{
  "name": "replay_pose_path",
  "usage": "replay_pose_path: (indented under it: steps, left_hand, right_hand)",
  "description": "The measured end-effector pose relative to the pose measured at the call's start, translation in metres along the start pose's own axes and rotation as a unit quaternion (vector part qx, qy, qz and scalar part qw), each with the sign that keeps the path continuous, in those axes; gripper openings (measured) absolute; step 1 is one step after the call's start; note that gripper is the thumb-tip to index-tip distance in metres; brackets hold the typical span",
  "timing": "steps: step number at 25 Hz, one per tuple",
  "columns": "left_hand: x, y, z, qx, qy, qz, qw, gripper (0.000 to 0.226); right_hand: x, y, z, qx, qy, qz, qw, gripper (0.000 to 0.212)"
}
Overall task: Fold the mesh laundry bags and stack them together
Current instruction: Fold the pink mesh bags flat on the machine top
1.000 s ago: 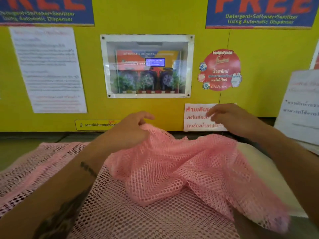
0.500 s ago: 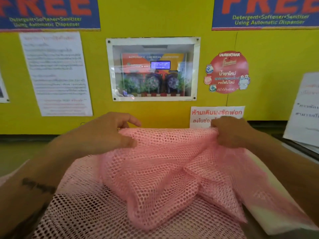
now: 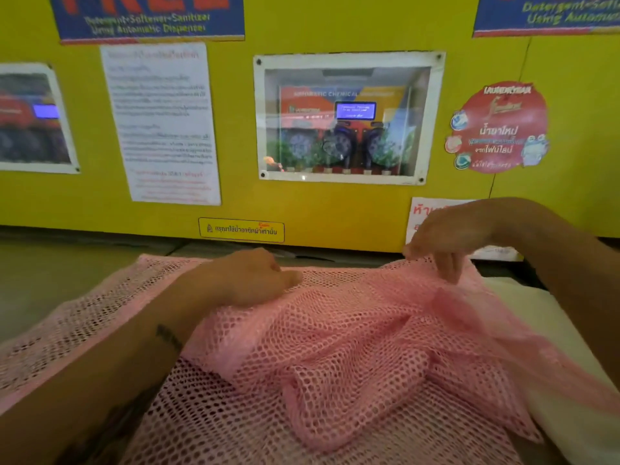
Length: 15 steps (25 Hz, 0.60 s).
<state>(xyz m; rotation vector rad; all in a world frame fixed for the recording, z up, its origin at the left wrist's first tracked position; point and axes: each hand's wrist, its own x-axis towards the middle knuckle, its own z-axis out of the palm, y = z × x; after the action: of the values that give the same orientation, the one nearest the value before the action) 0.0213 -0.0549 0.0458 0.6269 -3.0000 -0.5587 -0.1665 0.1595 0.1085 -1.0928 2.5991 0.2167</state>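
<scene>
A crumpled pink mesh bag (image 3: 335, 347) lies on top of a second pink mesh bag (image 3: 84, 323), which is spread flat under it and reaches out to the left. My left hand (image 3: 248, 280) rests on the top bag's far left corner with its fingers curled onto the mesh. My right hand (image 3: 449, 236) pinches the top bag's far right edge and holds it slightly raised. The top bag's near part is bunched in folds.
A white flat item (image 3: 543, 317) lies under the bags at the right. Straight ahead is a yellow machine wall (image 3: 335, 206) with a windowed dispenser (image 3: 345, 119), paper notices and stickers. A grey ledge (image 3: 50, 273) runs along its base.
Both hands have brought the top bag's far edge down toward the surface and moved further apart, stretching that edge. The view has shifted to the left.
</scene>
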Motion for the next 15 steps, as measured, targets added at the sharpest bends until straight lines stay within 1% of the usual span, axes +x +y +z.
replay_pose_path:
  steps: [1, 2, 3, 4, 5, 6, 7, 9, 10, 12, 14, 15]
  left_hand:
    - [0.001, 0.002, 0.007, 0.036, -0.033, -0.002, 0.999, 0.056]
    - [0.004, 0.003, 0.015, 0.053, -0.05, 0.011, 0.997, 0.049]
    - [0.004, 0.004, 0.018, 0.052, -0.052, 0.031, 0.997, 0.032]
    - [0.004, 0.006, 0.019, 0.036, -0.038, 0.056, 0.997, 0.014]
    - [0.003, 0.006, 0.019, 0.013, -0.017, 0.075, 0.997, 0.01]
    - [0.002, 0.006, 0.018, -0.016, 0.014, 0.098, 0.995, 0.017]
    - [0.002, 0.005, 0.017, -0.044, 0.052, 0.12, 0.99, 0.022]
    - [-0.002, 0.004, 0.015, -0.081, 0.138, 0.173, 0.972, 0.028]
    - [-0.004, 0.002, 0.015, -0.082, 0.179, 0.193, 0.961, 0.029]
    - [-0.011, -0.004, 0.014, -0.046, 0.25, 0.224, 0.941, 0.031]
    - [-0.016, -0.014, 0.011, -0.003, 0.294, 0.242, 0.925, 0.032]
    - [-0.019, -0.021, 0.011, -0.001, 0.292, 0.241, 0.926, 0.031]
  right_hand:
    - [0.006, -0.011, 0.002, -0.097, 0.032, -0.001, 0.995, 0.014]
    - [0.015, -0.02, 0.007, -0.157, 0.09, -0.013, 0.983, 0.019]
    - [0.023, -0.029, 0.012, -0.15, 0.142, -0.021, 0.978, 0.029]
    - [0.033, -0.036, 0.018, -0.103, 0.192, -0.041, 0.975, 0.038]
    - [0.041, -0.046, 0.023, -0.055, 0.224, -0.068, 0.971, 0.043]
    - [0.046, -0.057, 0.026, -0.025, 0.222, -0.099, 0.97, 0.044]
    - [0.051, -0.066, 0.029, 0.002, 0.201, -0.126, 0.971, 0.044]
    - [0.057, -0.079, 0.031, 0.039, 0.137, -0.157, 0.977, 0.044]
    - [0.057, -0.082, 0.03, 0.041, 0.1, -0.157, 0.982, 0.044]
    - [0.049, -0.087, 0.028, 0.023, 0.038, -0.156, 0.987, 0.04]
    - [0.041, -0.085, 0.023, 0.033, 0.037, -0.165, 0.985, 0.034]
    - [0.038, -0.085, 0.021, 0.055, 0.034, -0.165, 0.984, 0.032]
